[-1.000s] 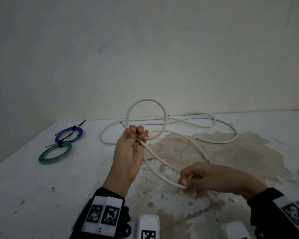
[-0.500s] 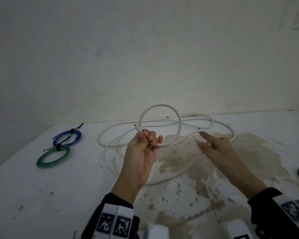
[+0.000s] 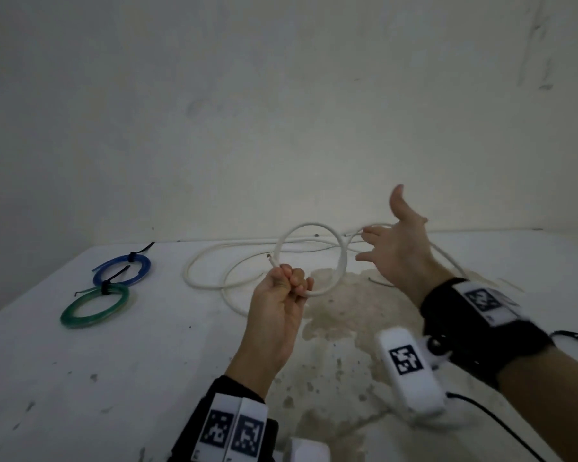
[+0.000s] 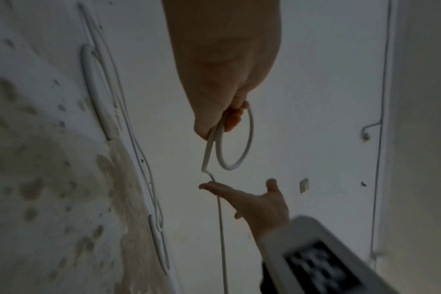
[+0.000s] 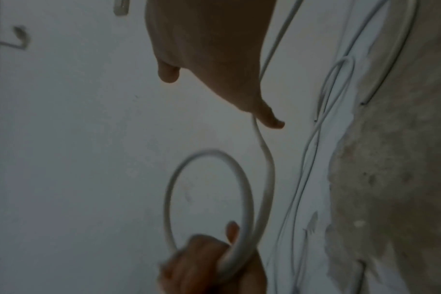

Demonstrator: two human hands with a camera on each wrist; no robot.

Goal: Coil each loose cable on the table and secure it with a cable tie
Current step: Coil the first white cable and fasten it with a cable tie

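A long white cable (image 3: 194, 282) lies in loose bends across the back of the white table (image 3: 80, 378). My left hand (image 3: 289, 282) is raised above the table and grips the cable near its bare end, with one small loop (image 3: 309, 225) standing up from the fist. That loop (image 4: 249, 139) also shows in the left wrist view and the loop (image 5: 247, 191) in the right wrist view. My right hand (image 3: 392, 238) is lifted to the right of the loop, fingers spread and straight. The cable runs along its index finger (image 5: 267, 117) without being gripped.
A blue coil (image 3: 122, 270) and a green coil (image 3: 95, 306), each tied with a black cable tie, lie at the left. A black cable (image 3: 571, 336) shows at the right edge. A brown stain (image 3: 357, 311) covers the table's middle. A wall stands close behind.
My right hand let go of the cable near the table's front, opened, and rose up and back to the cable beyond the loop. My left hand kept its grip and shifted slightly right.
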